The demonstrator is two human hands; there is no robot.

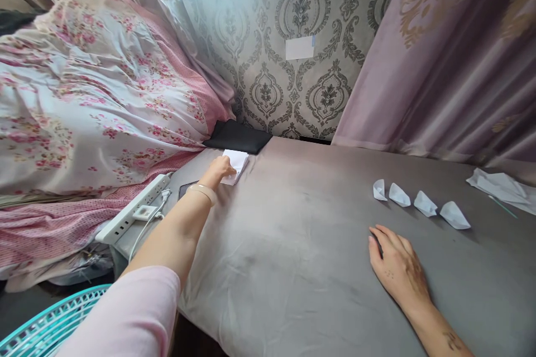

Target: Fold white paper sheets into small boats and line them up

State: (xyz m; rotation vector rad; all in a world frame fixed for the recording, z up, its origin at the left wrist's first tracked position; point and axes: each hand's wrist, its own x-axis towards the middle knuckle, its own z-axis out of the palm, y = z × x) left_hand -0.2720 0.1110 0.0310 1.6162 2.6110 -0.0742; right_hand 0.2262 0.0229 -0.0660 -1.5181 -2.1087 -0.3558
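Observation:
My left hand (pixel 223 167) reaches out to a small stack of white paper (pixel 237 158) at the far left of the table. Its fingers are bent and closed at the top of the stack, at the paper; whether a sheet is lifted is hard to see. My right hand (pixel 397 263) rests palm down on the grey tabletop, holding nothing, with the thumb apart from the loosely curved fingers. Just beyond it, several folded white paper pieces, shaped like little boats (pixel 426 204), stand in a slanting row.
A black folded item (pixel 238 136) lies behind the stack. A dark-edged phone-like object (pixel 184 189) is partly under my left arm. At left is a white power strip (pixel 134 206) with plugs and a cable. Crumpled white paper (pixel 500 187) and a thin green stick (pixel 502 206) lie right.

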